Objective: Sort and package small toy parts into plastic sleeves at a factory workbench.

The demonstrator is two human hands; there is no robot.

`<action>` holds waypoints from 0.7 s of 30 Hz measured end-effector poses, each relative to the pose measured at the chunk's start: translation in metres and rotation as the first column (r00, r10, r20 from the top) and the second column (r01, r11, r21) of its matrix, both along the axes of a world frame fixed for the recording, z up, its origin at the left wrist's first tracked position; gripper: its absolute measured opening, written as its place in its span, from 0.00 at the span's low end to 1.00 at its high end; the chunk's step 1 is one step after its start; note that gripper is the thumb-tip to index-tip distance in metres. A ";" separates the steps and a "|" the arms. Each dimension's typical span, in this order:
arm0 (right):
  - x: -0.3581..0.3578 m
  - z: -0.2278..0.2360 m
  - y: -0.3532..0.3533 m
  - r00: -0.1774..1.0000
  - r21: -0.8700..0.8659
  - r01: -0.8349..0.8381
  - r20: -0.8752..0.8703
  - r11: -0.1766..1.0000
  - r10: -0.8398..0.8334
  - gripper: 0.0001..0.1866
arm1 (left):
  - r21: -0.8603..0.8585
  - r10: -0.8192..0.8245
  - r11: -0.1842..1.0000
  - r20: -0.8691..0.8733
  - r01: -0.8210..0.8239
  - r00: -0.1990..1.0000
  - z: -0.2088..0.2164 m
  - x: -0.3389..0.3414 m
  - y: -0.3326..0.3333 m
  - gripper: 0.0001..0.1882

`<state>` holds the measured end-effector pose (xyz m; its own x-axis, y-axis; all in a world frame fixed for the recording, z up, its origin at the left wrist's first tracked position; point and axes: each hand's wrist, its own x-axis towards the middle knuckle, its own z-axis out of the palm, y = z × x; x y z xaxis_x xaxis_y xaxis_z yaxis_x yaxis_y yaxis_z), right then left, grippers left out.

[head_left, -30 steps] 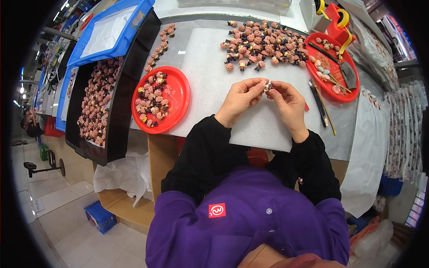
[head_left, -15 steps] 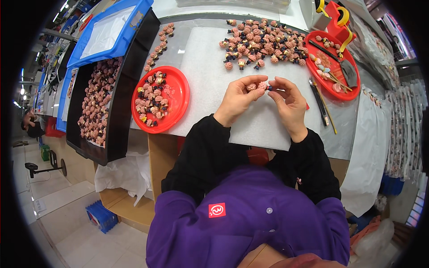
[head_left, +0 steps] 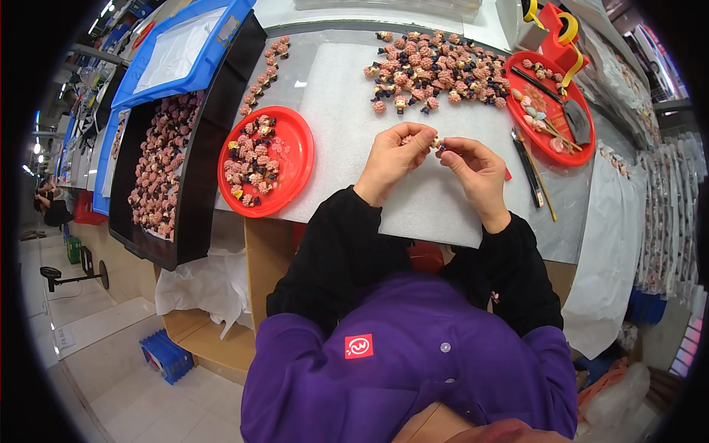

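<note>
Above the white foam sheet [head_left: 336, 125], both hands are raised close together over a small pink-haired figurine [head_left: 436, 142]. My left hand [head_left: 395, 159] pinches it at the head end, its thumb covering most of it. Another bit of pink [head_left: 406, 139] shows between the left fingers; whether it is a second figurine I cannot tell. My right hand [head_left: 478, 176] has thumb and fingertips closed on the dark lower end. Beyond the hands lies a heap of similar figurines [head_left: 439, 70], pink on top and dark below.
A red plate [head_left: 301, 159] with figurines stands at the left, beside a black bin [head_left: 203, 199] full of them. At the right are another red plate [head_left: 569, 156] with tools, a pen and thin brush [head_left: 533, 177], and a tape dispenser [head_left: 557, 40].
My left thumb has moved up over the figurine's pink head, and the figurine has turned between my fingers. The hands stay in nearly the same place.
</note>
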<state>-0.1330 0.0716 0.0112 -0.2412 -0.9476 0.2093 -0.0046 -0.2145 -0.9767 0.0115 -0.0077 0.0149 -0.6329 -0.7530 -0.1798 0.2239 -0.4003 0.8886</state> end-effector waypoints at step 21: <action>-0.002 -0.002 -0.003 0.975 0.109 -0.085 0.213 0.990 0.060 0.15 | 0.028 0.027 0.999 0.027 -0.028 0.999 0.001 0.000 0.000 0.15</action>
<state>-0.1349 0.0690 0.0090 -0.1977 -0.9791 0.0484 0.2132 -0.0911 -0.9728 0.0110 -0.0076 0.0155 -0.6067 -0.7647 -0.2172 0.2120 -0.4190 0.8829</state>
